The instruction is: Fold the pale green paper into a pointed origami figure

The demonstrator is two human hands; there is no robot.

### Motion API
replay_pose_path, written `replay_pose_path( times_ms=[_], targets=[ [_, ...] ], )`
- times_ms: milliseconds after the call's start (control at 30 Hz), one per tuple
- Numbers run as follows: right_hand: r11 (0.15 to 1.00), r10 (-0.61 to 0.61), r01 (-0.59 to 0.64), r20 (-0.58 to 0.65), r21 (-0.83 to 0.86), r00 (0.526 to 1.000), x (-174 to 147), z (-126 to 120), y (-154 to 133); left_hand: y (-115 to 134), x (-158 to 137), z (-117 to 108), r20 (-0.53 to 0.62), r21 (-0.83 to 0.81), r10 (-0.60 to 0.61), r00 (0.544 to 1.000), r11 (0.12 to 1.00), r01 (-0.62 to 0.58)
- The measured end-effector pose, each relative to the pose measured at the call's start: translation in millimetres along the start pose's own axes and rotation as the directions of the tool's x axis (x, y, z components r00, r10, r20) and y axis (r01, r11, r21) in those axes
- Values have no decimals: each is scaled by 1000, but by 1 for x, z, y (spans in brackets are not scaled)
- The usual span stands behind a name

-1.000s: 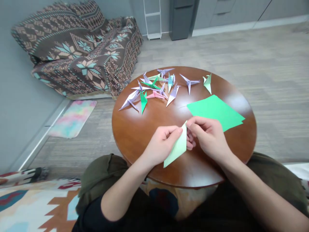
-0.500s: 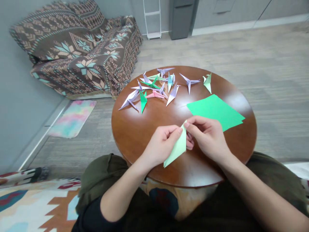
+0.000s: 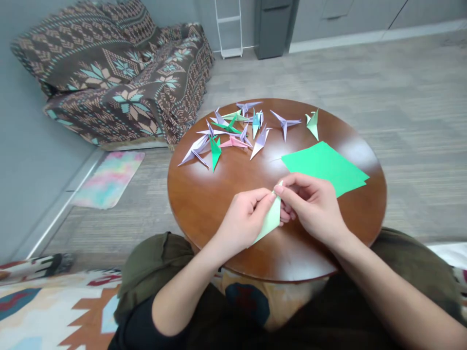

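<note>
A folded piece of pale green origami paper (image 3: pixel 270 221) is held between both hands above the near half of the round table. My left hand (image 3: pixel 248 214) is closed on its left side, thumb pressed on the front face. With thumb and forefinger, my right hand (image 3: pixel 314 201) pinches the narrow top tip. Part of the paper's left edge and lower end is covered by the left hand. Bright green paper sheets (image 3: pixel 323 165) lie stacked just beyond the right hand.
Several folded paper cranes, among them a pink one (image 3: pixel 233 142) and a dark green one (image 3: pixel 215 153), cluster at the far left of the brown table (image 3: pixel 204 194). A pale green crane (image 3: pixel 313 124) stands at the far right. Beyond is a covered sofa (image 3: pixel 127 92).
The right thumb has moved slightly up and left onto the paper's tip. The paper has turned a little, and less of its lower end shows. The cranes and sheets stay put.
</note>
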State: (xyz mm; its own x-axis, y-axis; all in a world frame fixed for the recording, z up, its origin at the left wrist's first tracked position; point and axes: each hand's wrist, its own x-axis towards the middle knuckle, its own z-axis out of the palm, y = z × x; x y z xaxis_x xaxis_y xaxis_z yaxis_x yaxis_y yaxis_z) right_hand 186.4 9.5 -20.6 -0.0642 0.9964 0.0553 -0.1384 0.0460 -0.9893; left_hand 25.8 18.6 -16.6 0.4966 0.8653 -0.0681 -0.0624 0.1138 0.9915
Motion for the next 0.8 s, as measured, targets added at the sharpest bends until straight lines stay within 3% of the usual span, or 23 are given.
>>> replay_pose_path(
  times_ms=[300, 467, 633, 800],
  targets=[
    [986, -88, 86, -8, -140, 996, 1, 0, 1, 2, 0, -1, 1, -39, -32, 999, 999, 32],
    [996, -18, 19, 6, -85, 1000, 1, 0, 0, -1, 0, -1, 29, -76, -54, 998, 996, 56],
    [990, -70, 61, -69, -131, 995, 4, -4, 1, -3, -1, -2, 81, -225, -112, 990, 966, 128],
    [989, -74, 62, -89, -137, 993, 5, -6, 3, -1, -2, -2, 98, -212, -145, 985, 964, 163]
  ],
)
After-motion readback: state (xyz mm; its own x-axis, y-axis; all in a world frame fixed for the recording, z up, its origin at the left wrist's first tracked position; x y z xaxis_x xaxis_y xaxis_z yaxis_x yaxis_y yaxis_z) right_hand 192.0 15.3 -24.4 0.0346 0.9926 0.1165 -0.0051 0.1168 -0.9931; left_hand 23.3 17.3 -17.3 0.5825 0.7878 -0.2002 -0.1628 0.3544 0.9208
